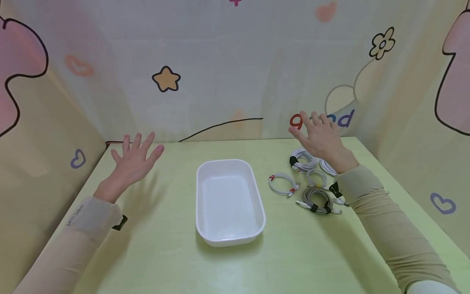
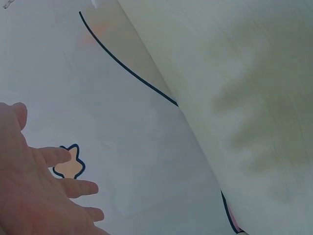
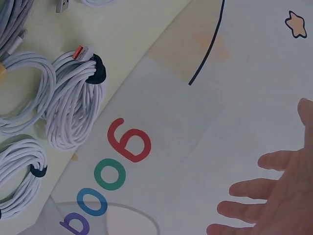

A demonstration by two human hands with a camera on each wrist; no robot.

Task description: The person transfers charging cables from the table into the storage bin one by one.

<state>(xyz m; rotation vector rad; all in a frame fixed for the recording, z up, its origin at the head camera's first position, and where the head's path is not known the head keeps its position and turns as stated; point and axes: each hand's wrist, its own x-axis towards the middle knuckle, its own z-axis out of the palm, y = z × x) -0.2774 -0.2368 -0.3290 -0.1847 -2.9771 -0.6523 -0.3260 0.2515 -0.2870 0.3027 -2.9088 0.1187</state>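
Observation:
My left hand (image 1: 134,162) hovers over the left of the table with its fingers spread and holds nothing. In the left wrist view the same hand (image 2: 46,181) shows its splayed fingers against the backdrop. Over the far right of the table my right hand (image 1: 322,140) is spread too, above several coiled cables. Nearest it is a thick white cable coil (image 1: 303,160) with a black strap. A thin white cable (image 1: 282,184) with red ties and a grey cable (image 1: 316,201) with black ties lie closer in. A smaller white coil (image 1: 316,178) sits between them.
A white rectangular tray (image 1: 230,239) stands mid-table, left of the cables. Another white coil (image 1: 328,167) lies partly hidden by the right wrist. The pale green table (image 1: 235,269) meets a printed fabric backdrop (image 1: 220,81) at its far edge, with fabric walls on both sides.

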